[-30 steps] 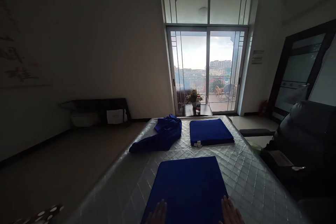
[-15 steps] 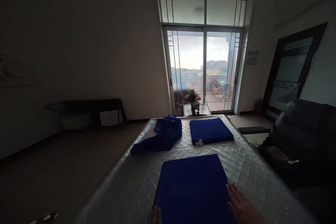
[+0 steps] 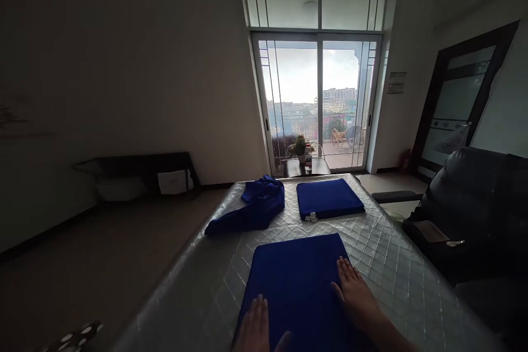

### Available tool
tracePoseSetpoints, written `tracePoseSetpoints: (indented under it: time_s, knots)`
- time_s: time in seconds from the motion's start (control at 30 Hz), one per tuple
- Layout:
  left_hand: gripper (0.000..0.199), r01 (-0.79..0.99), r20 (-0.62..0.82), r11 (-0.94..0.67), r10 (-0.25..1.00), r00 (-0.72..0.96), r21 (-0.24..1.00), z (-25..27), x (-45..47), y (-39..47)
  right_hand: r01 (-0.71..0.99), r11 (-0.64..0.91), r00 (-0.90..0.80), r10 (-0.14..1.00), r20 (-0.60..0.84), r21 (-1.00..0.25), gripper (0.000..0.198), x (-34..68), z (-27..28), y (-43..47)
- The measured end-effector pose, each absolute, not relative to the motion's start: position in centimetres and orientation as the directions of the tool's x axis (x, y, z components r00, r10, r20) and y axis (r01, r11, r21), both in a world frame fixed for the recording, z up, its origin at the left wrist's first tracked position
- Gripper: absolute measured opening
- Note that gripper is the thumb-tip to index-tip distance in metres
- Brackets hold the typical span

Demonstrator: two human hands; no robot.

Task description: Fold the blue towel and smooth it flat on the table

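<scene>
A folded blue cloth point(image 3: 297, 275) lies flat at the near end of the silvery quilted surface, its lower part running out of view. My left hand point(image 3: 256, 325) rests on its left side, fingers stretched out and thumb apart. Flat against the right edge lies my right hand point(image 3: 353, 289), fingers straight and partly over the cloth. Farther off, a second folded blue cloth point(image 3: 328, 198) has small white tags at its front edge. To its left sits a crumpled blue cloth point(image 3: 259, 203).
A black armchair point(image 3: 474, 203) stands to the right, with a flat brownish object point(image 3: 431, 231) on it. Beyond the quilted surface point(image 3: 391, 264) is a small dark table point(image 3: 292, 168) with a potted plant point(image 3: 300, 146) and a bottle point(image 3: 308, 158), before sliding glass doors point(image 3: 319, 99).
Both hands have moved forward and onto the near folded cloth, the left from its lower left edge, the right up along its right edge. The view has tilted slightly down.
</scene>
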State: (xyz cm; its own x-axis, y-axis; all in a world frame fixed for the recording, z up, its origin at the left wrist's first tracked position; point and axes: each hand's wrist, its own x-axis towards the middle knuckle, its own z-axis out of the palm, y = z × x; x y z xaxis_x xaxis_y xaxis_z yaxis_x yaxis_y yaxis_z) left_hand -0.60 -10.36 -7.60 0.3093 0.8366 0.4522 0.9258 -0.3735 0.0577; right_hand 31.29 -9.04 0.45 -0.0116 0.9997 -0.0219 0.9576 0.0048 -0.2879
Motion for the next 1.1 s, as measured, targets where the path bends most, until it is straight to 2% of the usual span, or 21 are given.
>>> tracePoseSetpoints:
  time_s: [0.07, 0.17, 0.3, 0.4, 0.53, 0.73, 0.87, 1.1]
  knots:
    - [0.081, 0.874, 0.326, -0.479, 0.840, 0.433, 0.075, -5.0, 3.6, -9.3, 0.954, 0.011, -0.013, 1.000, -0.007, -0.300, 0.070, 31.3, 0.4, -9.3]
    - [0.080, 0.748, 0.212, -0.644, 0.762, 0.611, 0.159, -1.0, 11.0, -7.9, 0.954, 0.019, -0.024, 1.000, -0.011, -0.299, 0.068, 31.4, 0.6, -9.3]
    - [0.072, 0.685, 0.168, -0.690, 0.723, 0.671, 0.233, 0.5, 16.5, -6.2, 0.964, 0.038, -0.054, 0.997, -0.051, -0.264, 0.064, 31.6, 0.4, -9.1]
    - [0.067, 0.688, 0.170, -0.687, 0.726, 0.667, 0.233, -0.4, 16.3, -5.5, 0.965, 0.038, -0.053, 0.997, -0.050, -0.258, 0.065, 31.6, 0.1, -9.0]
    - [0.071, 0.729, 0.128, -0.649, 0.759, 0.638, 0.217, -1.2, 12.3, -5.4, 0.961, 0.029, -0.038, 0.999, -0.024, -0.274, 0.066, 31.7, 0.0, -9.0]
    - [0.079, 0.901, 0.112, -0.389, 0.921, 0.374, 0.189, -2.9, 1.3, -5.9, 0.950, 0.005, -0.031, 0.996, -0.078, -0.311, 0.067, 31.8, 1.2, -9.2]
    - [0.082, 0.923, 0.174, -0.340, 0.934, 0.311, 0.179, -4.8, -3.5, -7.0, 0.964, -0.008, -0.024, 0.993, -0.117, -0.265, 0.068, 31.5, 1.5, -9.3]
    - [0.082, 0.914, 0.208, -0.332, 0.935, 0.287, 0.234, -4.8, -3.4, -7.6, 0.986, 0.047, -0.057, 0.997, -0.061, -0.162, 0.068, 30.7, 1.9, -7.9]
